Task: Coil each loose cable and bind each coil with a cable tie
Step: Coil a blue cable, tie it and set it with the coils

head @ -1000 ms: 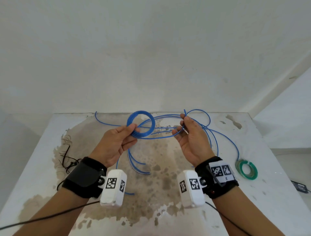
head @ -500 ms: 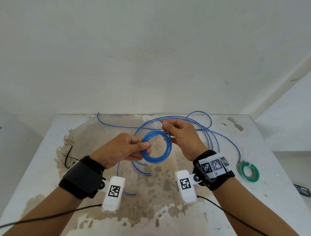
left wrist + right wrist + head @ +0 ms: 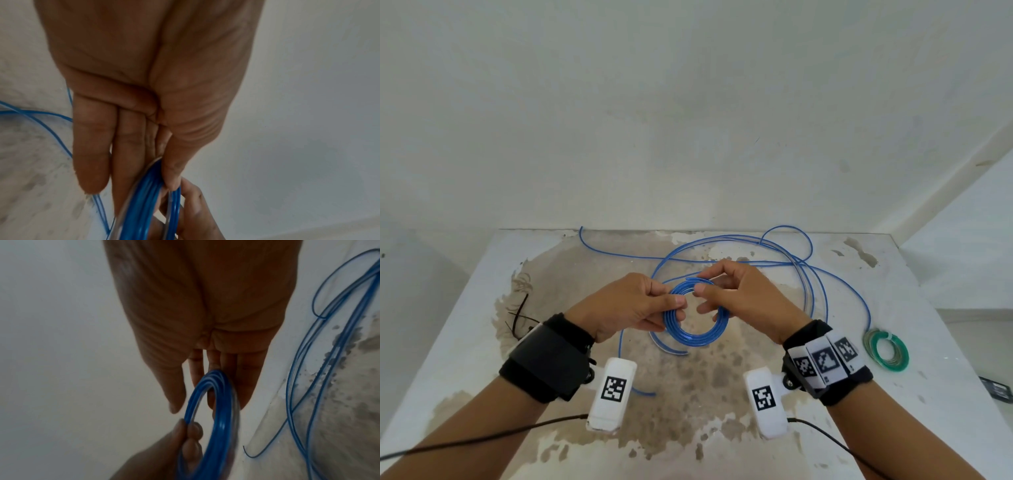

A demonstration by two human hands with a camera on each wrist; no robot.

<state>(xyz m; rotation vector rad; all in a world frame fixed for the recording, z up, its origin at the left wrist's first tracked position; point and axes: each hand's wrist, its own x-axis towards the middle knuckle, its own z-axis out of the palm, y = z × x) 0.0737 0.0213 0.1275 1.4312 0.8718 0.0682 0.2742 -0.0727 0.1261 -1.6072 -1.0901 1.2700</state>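
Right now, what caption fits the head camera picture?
Both hands, left hand and right hand, hold a blue cable coil above the stained table.

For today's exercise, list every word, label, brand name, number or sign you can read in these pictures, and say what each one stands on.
No readable words, brands or numbers in any view.
Left wrist camera: one black-and-white square marker pattern, no letters or digits.
Right wrist camera: one such marker, no text.
Right wristband: three such markers, no text.
Dark object at the right edge: too small to read.
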